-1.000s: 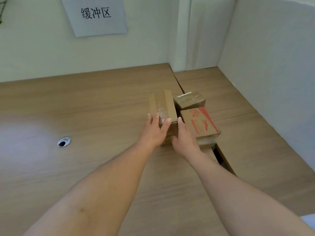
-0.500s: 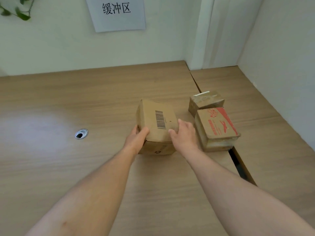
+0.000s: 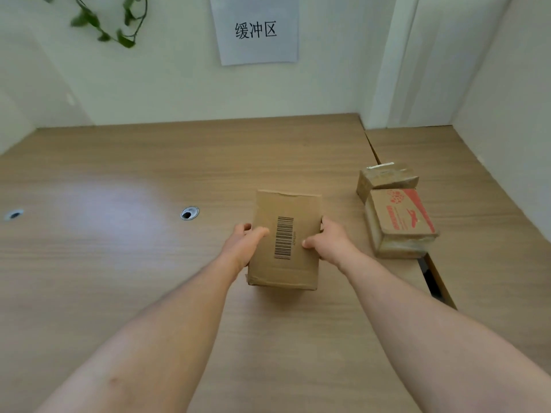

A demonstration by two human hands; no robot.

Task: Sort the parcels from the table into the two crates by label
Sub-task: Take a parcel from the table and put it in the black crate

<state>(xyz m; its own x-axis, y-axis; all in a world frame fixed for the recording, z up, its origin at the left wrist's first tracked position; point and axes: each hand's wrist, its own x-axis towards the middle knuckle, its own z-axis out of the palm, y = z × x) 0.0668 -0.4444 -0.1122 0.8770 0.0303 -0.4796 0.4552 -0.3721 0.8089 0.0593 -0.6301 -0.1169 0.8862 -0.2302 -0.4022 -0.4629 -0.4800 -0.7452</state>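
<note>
A plain brown cardboard parcel (image 3: 284, 239) with a black barcode on its top face is held between both hands above the wooden table (image 3: 119, 278). My left hand (image 3: 243, 244) grips its left side, thumb on top. My right hand (image 3: 329, 241) grips its right side, thumb by the barcode. To the right lie two more parcels: one with red print (image 3: 399, 223) and a smaller plain one (image 3: 386, 178) just behind it. No crate is in view.
A paper sign (image 3: 256, 29) with Chinese characters hangs on the back wall, and a green vine (image 3: 104, 19) at top left. Two cable holes (image 3: 189, 213) (image 3: 14, 214) sit in the table. A dark gap (image 3: 430, 278) separates this table from the one on the right.
The barcode parcel has been lifted away from the two others and drawn left and toward me. Its barcode face now points up, squared between my hands.
</note>
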